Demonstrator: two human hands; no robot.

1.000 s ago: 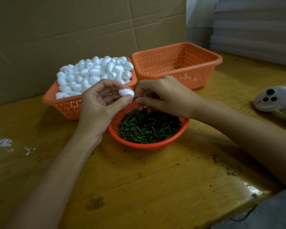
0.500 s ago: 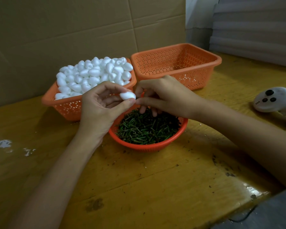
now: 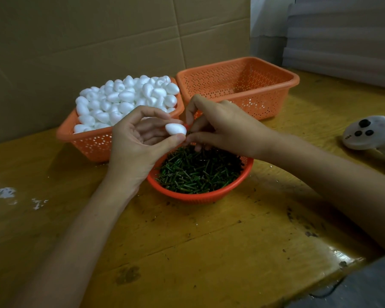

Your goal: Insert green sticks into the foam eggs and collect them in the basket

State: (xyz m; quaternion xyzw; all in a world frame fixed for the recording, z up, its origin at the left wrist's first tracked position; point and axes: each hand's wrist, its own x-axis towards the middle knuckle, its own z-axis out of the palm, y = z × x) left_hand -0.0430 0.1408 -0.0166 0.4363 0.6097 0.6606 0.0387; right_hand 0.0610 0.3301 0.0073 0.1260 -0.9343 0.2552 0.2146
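My left hand (image 3: 138, 141) pinches a white foam egg (image 3: 176, 129) between thumb and fingers, above the far left rim of a round orange bowl (image 3: 200, 196) full of green sticks (image 3: 198, 172). My right hand (image 3: 222, 125) pinches a green stick (image 3: 189, 132) at the egg's right tip; only a sliver of the stick shows. Behind on the left, an orange basket (image 3: 91, 143) is heaped with foam eggs (image 3: 125, 98). Behind on the right stands an empty orange basket (image 3: 265, 103).
A white handheld controller (image 3: 369, 132) lies at the right on the wooden table (image 3: 187, 252). A cardboard wall (image 3: 98, 41) rises behind the baskets. White scraps (image 3: 5, 193) lie at the left. The table's near right corner ends around the lower right.
Both hands have stayed together over the bowl. My right hand's fingertips have closed in against the egg's right tip, and the egg has shifted slightly.
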